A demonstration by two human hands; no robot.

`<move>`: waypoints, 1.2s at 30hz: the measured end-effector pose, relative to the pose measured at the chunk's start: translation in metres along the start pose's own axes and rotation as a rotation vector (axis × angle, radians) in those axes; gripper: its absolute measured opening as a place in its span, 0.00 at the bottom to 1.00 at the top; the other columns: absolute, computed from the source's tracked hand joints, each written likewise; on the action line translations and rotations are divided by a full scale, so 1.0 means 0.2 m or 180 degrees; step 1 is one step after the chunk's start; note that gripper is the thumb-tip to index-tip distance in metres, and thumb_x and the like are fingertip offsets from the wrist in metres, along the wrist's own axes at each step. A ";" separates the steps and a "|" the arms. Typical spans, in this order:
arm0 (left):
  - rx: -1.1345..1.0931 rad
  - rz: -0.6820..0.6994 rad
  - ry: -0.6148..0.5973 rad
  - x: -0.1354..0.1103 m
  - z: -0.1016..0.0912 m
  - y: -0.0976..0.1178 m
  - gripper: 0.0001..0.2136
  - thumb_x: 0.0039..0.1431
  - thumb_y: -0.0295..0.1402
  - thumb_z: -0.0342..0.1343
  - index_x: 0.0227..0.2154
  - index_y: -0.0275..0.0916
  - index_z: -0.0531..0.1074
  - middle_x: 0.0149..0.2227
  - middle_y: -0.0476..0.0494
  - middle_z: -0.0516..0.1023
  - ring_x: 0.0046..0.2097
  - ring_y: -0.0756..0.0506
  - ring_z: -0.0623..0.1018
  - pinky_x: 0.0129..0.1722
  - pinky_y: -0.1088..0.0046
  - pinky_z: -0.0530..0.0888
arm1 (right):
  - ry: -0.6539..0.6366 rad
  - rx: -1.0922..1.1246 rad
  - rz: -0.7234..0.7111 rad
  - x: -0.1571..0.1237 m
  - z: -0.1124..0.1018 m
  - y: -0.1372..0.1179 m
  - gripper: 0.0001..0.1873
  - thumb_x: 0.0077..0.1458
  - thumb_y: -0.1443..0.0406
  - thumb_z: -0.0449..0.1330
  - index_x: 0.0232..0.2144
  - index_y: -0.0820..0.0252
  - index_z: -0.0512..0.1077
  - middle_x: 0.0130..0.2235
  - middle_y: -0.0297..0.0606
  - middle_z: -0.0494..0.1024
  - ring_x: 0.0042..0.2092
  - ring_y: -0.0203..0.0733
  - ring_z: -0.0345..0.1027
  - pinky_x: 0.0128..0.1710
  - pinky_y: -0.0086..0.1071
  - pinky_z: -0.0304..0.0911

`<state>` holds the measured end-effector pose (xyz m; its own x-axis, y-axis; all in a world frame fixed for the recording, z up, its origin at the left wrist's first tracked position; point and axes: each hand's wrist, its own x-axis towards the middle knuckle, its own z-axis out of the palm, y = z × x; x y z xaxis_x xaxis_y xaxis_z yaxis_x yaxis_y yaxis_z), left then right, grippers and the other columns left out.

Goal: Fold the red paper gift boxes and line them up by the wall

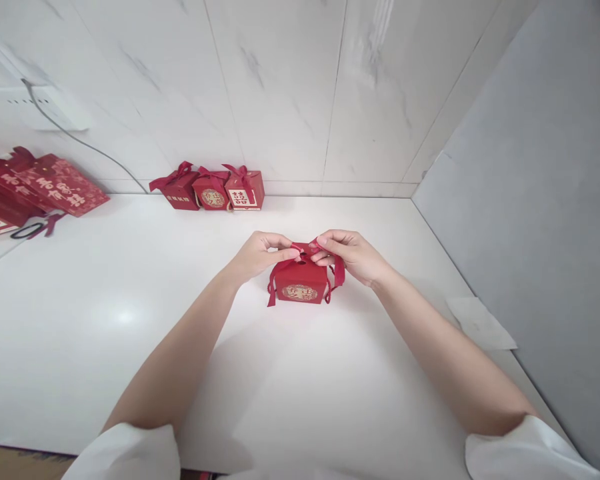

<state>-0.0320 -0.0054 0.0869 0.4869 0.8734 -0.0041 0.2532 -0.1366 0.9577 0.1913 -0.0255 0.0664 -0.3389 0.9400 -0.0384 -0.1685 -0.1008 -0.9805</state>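
Note:
A red gift box [300, 291] with a round gold emblem on its front stands upright on the white table. A dark red ribbon [339, 270] crosses its top, its ends hanging at both sides. My left hand [265, 255] pinches the ribbon between thumb and fingers at the top left of the box. At the top right, my right hand [347, 253] is closed on the ribbon too, thumb against fingertips. Cord handles show at the box's sides. Fingers partly hide where the ribbon crosses.
Three ribboned red boxes [213, 190] stand in a row against the marbled wall [280, 87]. Several red gift bags [65, 187] lean at the far left, near black-handled scissors [27, 231]. A cable [90, 148] runs down the wall. White paper [481, 323] lies by the grey right wall.

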 end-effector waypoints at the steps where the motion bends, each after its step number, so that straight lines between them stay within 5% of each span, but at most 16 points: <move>1: 0.0002 0.0015 0.0008 0.00 0.00 0.00 0.11 0.52 0.40 0.64 0.31 0.36 0.80 0.35 0.42 0.82 0.39 0.46 0.79 0.43 0.69 0.73 | -0.0008 -0.0022 -0.0018 0.00 0.00 0.00 0.14 0.51 0.54 0.67 0.32 0.59 0.78 0.33 0.38 0.82 0.36 0.36 0.78 0.41 0.28 0.74; 14: 0.0015 0.0032 -0.0135 0.00 0.00 0.00 0.13 0.53 0.40 0.64 0.37 0.36 0.81 0.36 0.40 0.83 0.41 0.43 0.80 0.44 0.67 0.76 | -0.0266 0.0110 -0.0196 -0.01 0.00 0.00 0.16 0.53 0.54 0.66 0.38 0.58 0.79 0.36 0.39 0.82 0.41 0.40 0.76 0.51 0.37 0.69; 22: 0.0151 0.0131 -0.0057 0.02 0.01 -0.02 0.12 0.53 0.39 0.63 0.37 0.37 0.81 0.36 0.42 0.83 0.40 0.45 0.79 0.43 0.69 0.74 | -0.0492 -0.0393 -0.0313 -0.02 0.00 -0.02 0.13 0.47 0.57 0.69 0.30 0.61 0.76 0.30 0.37 0.80 0.34 0.38 0.74 0.39 0.35 0.68; 27: 0.0404 0.0195 -0.0049 0.02 0.01 -0.03 0.12 0.53 0.40 0.62 0.36 0.38 0.80 0.37 0.43 0.82 0.40 0.46 0.78 0.42 0.70 0.72 | -0.0340 -0.0239 -0.0137 -0.02 0.01 -0.01 0.21 0.40 0.60 0.73 0.32 0.57 0.66 0.29 0.34 0.80 0.31 0.39 0.75 0.29 0.31 0.66; 36: -0.0042 -0.0006 -0.0188 0.02 0.01 -0.05 0.15 0.52 0.39 0.63 0.39 0.39 0.67 0.34 0.47 0.78 0.32 0.50 0.76 0.32 0.75 0.71 | -0.0295 -0.0679 -0.0427 -0.02 0.01 0.00 0.10 0.50 0.60 0.67 0.31 0.62 0.75 0.34 0.39 0.80 0.37 0.39 0.74 0.40 0.34 0.68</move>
<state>-0.0316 -0.0019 0.0779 0.5350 0.8446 -0.0227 0.2433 -0.1283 0.9614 0.1906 -0.0300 0.0672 -0.4116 0.9055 0.1028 -0.0220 0.1029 -0.9945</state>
